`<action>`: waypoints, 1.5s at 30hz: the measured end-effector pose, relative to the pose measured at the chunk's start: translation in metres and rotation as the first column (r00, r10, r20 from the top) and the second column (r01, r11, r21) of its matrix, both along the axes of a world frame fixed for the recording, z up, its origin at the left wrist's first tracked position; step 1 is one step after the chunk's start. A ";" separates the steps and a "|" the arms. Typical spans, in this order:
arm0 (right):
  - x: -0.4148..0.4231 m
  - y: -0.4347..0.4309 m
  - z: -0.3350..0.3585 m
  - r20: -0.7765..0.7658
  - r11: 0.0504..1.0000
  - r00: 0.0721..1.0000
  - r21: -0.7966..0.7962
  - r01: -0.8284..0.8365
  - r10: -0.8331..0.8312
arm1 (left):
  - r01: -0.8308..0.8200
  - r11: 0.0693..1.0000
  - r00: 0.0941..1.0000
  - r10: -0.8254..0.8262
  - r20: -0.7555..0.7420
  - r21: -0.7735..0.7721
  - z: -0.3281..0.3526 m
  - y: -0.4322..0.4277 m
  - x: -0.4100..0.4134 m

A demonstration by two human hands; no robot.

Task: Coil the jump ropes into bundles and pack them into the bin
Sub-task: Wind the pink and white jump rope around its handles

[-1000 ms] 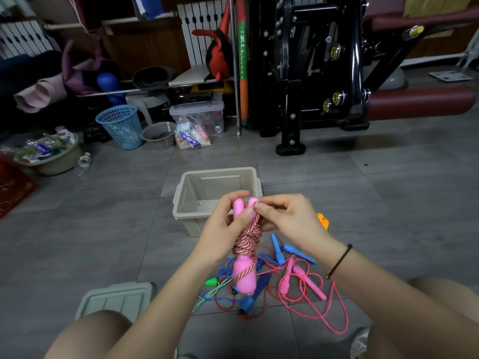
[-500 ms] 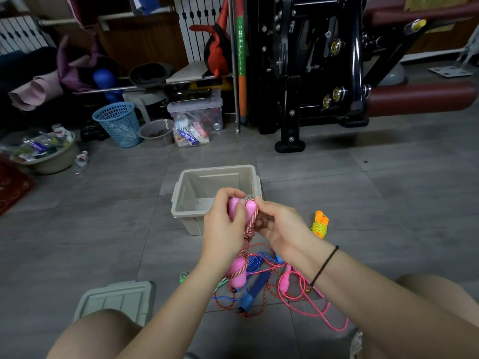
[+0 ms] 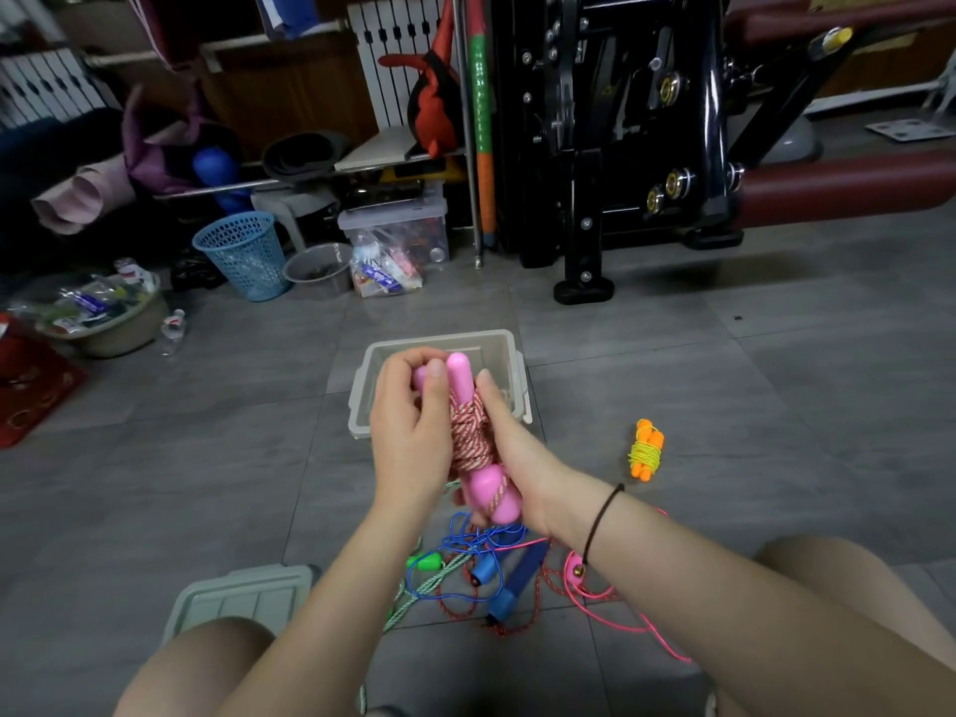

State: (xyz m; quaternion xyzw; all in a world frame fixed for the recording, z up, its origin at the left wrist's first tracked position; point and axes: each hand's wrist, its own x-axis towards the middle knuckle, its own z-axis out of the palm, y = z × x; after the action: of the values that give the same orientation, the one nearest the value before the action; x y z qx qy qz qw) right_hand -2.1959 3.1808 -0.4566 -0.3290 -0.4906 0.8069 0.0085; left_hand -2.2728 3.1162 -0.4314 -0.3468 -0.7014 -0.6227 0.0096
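Head view gave me both hands on one pink-handled rope bundle [image 3: 469, 438], its red-and-white cord wound round the middle of the paired handles. The left hand [image 3: 411, 442] had its fingers curled over the upper handle ends, with the thumb lying up along one handle. The right hand [image 3: 512, 458] cupped the bundle from the other side, its fingers wrapped under the lower handle ends. From my seat the bundle sat in the air in front of the bin [image 3: 362, 403], which stood open on the floor tiles. An orange-handled bundle [image 3: 645, 450] lay alone to the right of the bin. Loose ropes [image 3: 491, 571] lay tangled below the wrists, and the lid [image 3: 243, 597] rested beside the left knee.
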 end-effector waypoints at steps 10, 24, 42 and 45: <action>0.025 0.038 0.006 0.067 0.671 0.952 0.725 0.159 -0.297 | 0.020 0.895 0.924 -0.186 -0.333 -0.445 0.002 -0.015 0.005; 0.050 0.054 0.023 -0.209 0.045 0.906 0.969 0.242 -0.367 | 0.146 0.888 0.985 -0.172 -0.020 -0.437 -0.009 0.000 0.016; 0.047 0.053 0.029 0.096 0.749 0.854 0.537 0.388 -0.511 | -0.023 0.956 0.898 -0.108 -0.426 -0.291 -0.015 -0.014 0.013; 0.048 0.048 0.021 0.117 0.727 0.862 0.600 0.334 -0.493 | -0.020 0.981 0.927 -0.054 -0.371 -0.191 -0.008 -0.015 0.017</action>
State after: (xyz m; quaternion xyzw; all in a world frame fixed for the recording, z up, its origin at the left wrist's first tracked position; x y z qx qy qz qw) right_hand -2.1482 3.2286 -0.4358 -0.5196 -0.6145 0.5517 0.2193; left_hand -2.2562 3.1010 -0.4398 -0.4646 -0.7402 -0.4746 0.1045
